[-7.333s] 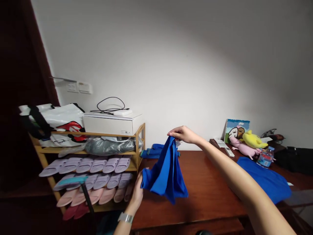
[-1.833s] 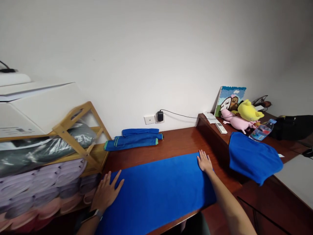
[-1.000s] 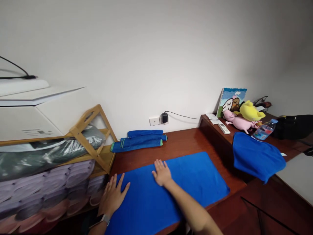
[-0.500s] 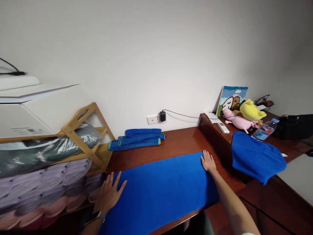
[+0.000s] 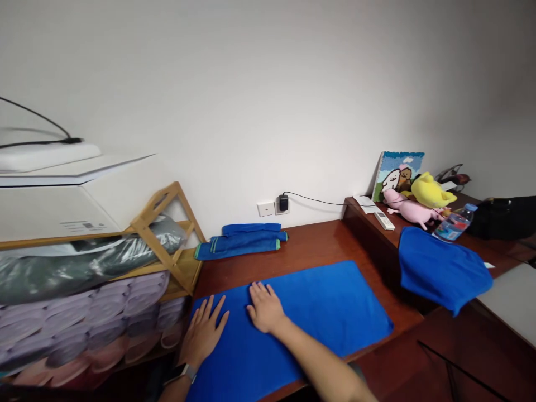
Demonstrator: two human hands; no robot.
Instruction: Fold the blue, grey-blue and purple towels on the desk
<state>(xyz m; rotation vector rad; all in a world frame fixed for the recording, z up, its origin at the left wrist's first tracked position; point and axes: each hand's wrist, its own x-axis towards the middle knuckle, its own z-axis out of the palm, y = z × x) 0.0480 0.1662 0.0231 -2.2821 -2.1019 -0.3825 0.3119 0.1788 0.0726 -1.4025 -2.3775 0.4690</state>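
A blue towel (image 5: 326,307) lies spread flat on the reddish-brown wooden desk (image 5: 312,245), its near edge by the desk's front. On the towel's far left corner rests my left hand (image 5: 205,330), palm down with fingers spread; a watch is on that wrist. My right hand (image 5: 266,307) lies flat on the towel a little right of the left one, fingers stretched out near the far edge. Behind the towel, against the wall, are several folded or rolled blue cloths (image 5: 243,243) with green edging. Another blue cloth (image 5: 441,268) drapes over the raised surface at right.
A wooden rack (image 5: 167,251) with several slippers (image 5: 104,318) and a white box (image 5: 84,206) stands at left. On the right ledge are a pink plush toy (image 5: 412,211), a yellow one (image 5: 431,191), a bottle (image 5: 455,224), a remote (image 5: 384,220) and a picture (image 5: 397,174). A charger (image 5: 283,202) trails a cable.
My right hand has slid left across the towel, from its far right corner to near my left hand. The left hand stays on the left corner. The view has shifted slightly.
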